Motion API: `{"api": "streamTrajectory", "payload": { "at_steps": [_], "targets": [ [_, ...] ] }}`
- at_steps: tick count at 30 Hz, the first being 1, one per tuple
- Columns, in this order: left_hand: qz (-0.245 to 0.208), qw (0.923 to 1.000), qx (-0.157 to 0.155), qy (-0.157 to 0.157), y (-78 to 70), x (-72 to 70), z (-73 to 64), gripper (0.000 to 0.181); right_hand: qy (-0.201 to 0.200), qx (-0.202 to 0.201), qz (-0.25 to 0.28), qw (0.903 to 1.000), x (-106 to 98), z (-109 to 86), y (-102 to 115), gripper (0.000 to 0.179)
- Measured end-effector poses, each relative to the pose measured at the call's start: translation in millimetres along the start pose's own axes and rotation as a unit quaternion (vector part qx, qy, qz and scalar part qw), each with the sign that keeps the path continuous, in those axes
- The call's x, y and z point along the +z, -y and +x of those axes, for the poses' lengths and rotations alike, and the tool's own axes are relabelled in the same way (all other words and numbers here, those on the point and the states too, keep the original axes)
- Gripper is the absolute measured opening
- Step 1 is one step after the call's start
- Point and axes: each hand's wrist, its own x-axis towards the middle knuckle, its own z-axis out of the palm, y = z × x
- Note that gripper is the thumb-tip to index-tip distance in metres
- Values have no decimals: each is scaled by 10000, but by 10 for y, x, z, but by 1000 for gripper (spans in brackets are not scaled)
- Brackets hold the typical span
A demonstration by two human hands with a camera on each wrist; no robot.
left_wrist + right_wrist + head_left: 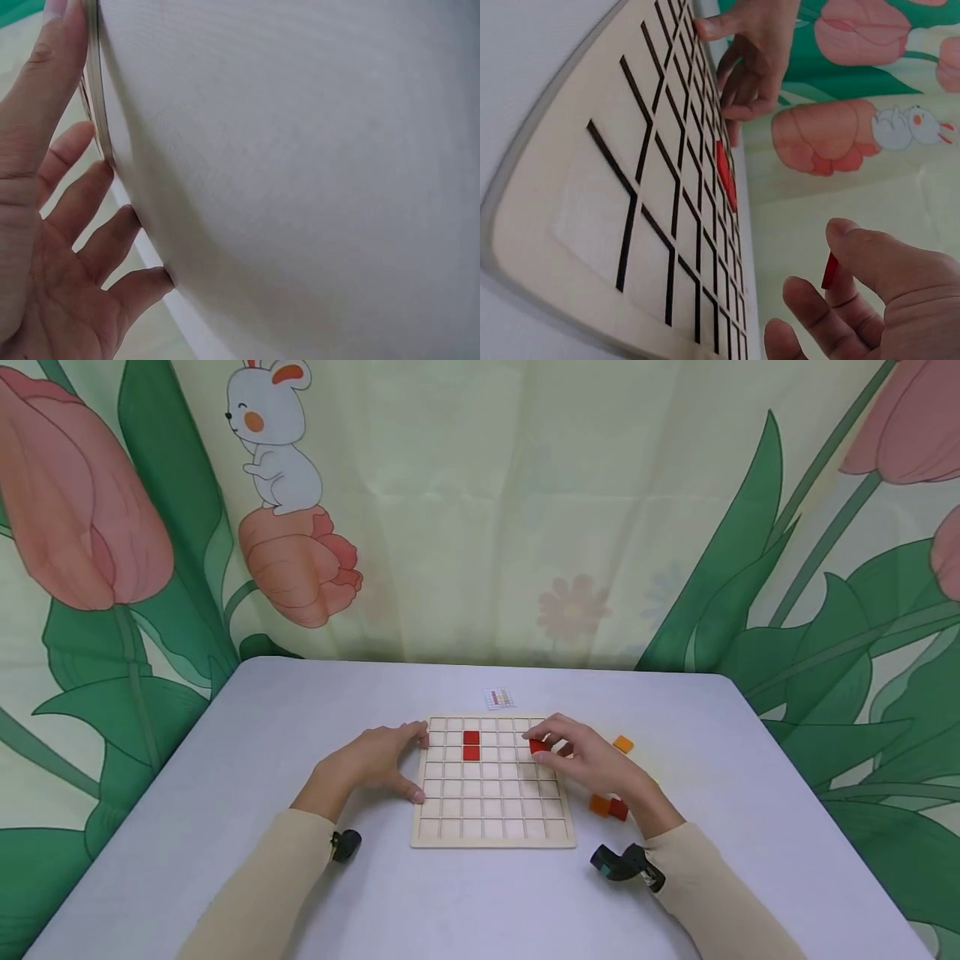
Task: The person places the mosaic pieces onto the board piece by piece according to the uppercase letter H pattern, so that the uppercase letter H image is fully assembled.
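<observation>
A pale wooden grid board lies flat on the table, with one red square tile directly above another red tile in its upper left part. At the board's left edge, my left hand rests with thumb and fingers spread apart, touching the rim. Over the upper right of the grid, my right hand pinches a red tile between thumb and fingers. In the right wrist view that tile is seen edge-on, held above the board.
Right of the board lie an orange tile, another orange tile and a red tile close to the right wrist. A small patterned card lies behind the board. A printed curtain hangs behind the table.
</observation>
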Motion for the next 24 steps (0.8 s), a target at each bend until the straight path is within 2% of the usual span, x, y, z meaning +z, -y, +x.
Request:
{"api": "streamTrajectory", "payload": {
  "at_steps": [10,17,24],
  "targets": [
    [-81,10000,32,16,21,-12,-5,86,305,-135,377,9987,180,210,39,35],
    [-123,9999,-43,47,9,-2,9,85,401,-7,387,9984,304,301,45,34],
    [-66,10000,-69,17,5,6,20,83,424,-144,408,9982,372,369,69,33]
  ]
}}
